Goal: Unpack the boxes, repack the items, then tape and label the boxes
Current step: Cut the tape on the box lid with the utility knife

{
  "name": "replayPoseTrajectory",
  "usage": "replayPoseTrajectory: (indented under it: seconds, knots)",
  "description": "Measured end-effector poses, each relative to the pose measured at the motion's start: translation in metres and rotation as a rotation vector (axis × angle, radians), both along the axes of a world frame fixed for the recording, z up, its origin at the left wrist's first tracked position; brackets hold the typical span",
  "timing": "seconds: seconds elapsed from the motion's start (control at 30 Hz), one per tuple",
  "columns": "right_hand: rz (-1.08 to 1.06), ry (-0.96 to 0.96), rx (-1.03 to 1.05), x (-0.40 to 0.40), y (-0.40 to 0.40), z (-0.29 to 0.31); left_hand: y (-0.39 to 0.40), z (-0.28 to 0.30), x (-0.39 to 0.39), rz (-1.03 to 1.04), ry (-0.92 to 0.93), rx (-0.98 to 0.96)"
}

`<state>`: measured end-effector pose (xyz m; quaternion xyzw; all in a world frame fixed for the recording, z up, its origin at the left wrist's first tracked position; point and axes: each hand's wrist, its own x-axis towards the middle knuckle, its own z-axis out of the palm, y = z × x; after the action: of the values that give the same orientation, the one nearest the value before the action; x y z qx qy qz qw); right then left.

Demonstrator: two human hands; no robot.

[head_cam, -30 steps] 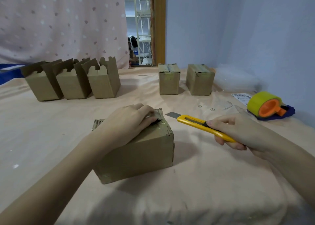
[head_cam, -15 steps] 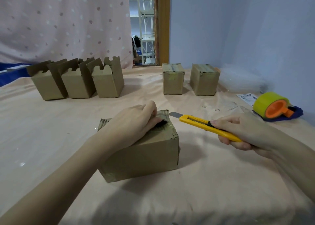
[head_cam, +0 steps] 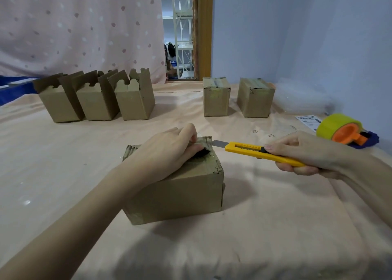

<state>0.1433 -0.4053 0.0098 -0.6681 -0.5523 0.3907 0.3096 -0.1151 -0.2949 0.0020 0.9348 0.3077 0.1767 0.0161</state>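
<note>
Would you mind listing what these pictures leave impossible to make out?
- Head view: contents of the near box, hidden by its flaps and the left hand.
- Head view: print on the label sheet, too small to read.
- Head view: insides of the three open boxes, hidden by their raised flaps.
- Head view: rear of the knife, covered by the right hand.

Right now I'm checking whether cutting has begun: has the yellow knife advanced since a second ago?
No. The knife has its blade tip still just beside the near box at its far right top corner.
</note>
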Motion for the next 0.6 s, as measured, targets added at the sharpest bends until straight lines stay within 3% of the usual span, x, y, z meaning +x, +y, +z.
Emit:
replayPoseTrajectory:
  seconds: [0.43, 0.6]
  knots:
    - [0.043, 0.018, -0.015, 0.016, 0.010, -0.007, 0.002, 0.001, -0.001, -0.039, 0.000, -0.027]
    - [0.011, -0.133, -0.015, 0.046, 0.024, -0.026, -0.001, 0.001, -0.002, -0.032, 0.023, -0.050]
